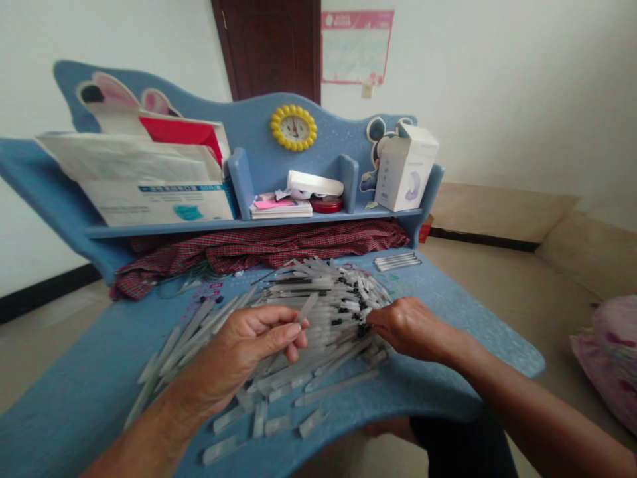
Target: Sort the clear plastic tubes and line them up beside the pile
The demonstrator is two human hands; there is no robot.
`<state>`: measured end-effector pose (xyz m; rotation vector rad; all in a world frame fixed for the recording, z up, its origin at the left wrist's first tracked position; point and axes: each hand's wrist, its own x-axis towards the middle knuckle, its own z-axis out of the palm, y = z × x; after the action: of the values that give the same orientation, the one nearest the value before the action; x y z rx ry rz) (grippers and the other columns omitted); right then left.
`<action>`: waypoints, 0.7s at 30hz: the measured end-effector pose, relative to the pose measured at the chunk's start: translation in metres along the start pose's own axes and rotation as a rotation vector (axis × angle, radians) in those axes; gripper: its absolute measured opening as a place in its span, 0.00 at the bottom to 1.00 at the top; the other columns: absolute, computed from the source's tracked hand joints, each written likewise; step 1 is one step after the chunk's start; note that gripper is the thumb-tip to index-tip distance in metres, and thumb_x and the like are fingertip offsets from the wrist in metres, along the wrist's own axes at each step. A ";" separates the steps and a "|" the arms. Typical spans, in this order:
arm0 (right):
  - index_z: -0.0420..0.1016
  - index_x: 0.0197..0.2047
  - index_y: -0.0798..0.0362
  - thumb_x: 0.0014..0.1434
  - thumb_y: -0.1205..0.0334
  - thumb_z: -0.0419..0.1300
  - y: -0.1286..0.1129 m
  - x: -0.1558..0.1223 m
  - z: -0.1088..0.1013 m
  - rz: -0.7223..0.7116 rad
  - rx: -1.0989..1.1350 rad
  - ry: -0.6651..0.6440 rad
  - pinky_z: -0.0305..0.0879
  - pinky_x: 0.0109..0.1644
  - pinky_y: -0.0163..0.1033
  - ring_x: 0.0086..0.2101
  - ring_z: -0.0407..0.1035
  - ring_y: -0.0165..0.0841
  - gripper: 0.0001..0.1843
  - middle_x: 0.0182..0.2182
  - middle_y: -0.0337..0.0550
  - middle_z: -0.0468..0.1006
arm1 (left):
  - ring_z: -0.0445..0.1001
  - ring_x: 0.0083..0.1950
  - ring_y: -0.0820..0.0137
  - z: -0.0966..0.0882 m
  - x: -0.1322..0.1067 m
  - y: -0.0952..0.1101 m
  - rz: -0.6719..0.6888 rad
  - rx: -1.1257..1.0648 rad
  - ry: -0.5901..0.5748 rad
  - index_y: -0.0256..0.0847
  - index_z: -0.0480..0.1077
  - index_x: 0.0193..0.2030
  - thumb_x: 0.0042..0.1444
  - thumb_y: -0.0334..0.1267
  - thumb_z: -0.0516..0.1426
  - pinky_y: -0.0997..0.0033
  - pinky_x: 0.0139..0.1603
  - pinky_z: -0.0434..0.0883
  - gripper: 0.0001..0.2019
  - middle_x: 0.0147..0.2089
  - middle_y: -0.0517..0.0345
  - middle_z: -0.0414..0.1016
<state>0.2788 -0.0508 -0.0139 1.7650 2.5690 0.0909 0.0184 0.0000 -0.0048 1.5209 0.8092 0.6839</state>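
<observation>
A translucent white pen barrel [307,307] is pinched between the thumb and fingers of my left hand [266,338], its end pointing up and away. My right hand [411,326] is closed, with its fingertips down at the right side of a heap of pen parts [323,325]; whatever lies between them is hidden. Frosted tubes, dark thin refills and small black pieces [343,312] make up this heap. More frosted barrels [184,345] lie left of it, partly behind my left hand. Several short clear caps [259,418] are scattered near the table's front edge.
The blue table [478,332] has a curved front edge. A row of pens [397,261] lies at its back right. A checked red cloth [298,242] is bunched beneath the shelf [174,229], which carries a mask box [164,199] and a white box [405,169].
</observation>
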 end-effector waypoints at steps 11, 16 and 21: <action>0.76 0.36 0.56 0.58 0.67 0.52 -0.004 0.014 0.005 -0.014 -0.042 -0.059 0.49 0.26 0.37 0.26 0.69 0.35 0.11 0.28 0.50 0.79 | 0.71 0.26 0.76 0.001 -0.001 0.000 -0.011 -0.002 -0.005 0.37 0.74 0.34 0.50 0.39 0.60 0.76 0.32 0.67 0.08 0.28 0.60 0.77; 0.76 0.34 0.56 0.57 0.67 0.54 -0.003 0.014 0.002 -0.016 0.026 -0.024 0.50 0.26 0.36 0.24 0.67 0.33 0.09 0.24 0.48 0.77 | 0.71 0.26 0.76 0.003 -0.001 0.003 -0.020 0.006 0.005 0.37 0.74 0.32 0.49 0.39 0.60 0.76 0.31 0.67 0.08 0.28 0.60 0.76; 0.75 0.36 0.55 0.57 0.68 0.55 0.007 0.009 0.010 -0.093 0.511 0.130 0.55 0.27 0.31 0.22 0.62 0.25 0.08 0.22 0.37 0.72 | 0.71 0.25 0.76 0.003 0.000 0.003 -0.021 0.033 -0.002 0.36 0.74 0.31 0.49 0.40 0.60 0.77 0.30 0.67 0.08 0.28 0.60 0.76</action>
<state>0.2824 -0.0397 -0.0229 1.8174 2.9583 -0.5142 0.0205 -0.0019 -0.0025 1.5402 0.8371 0.6562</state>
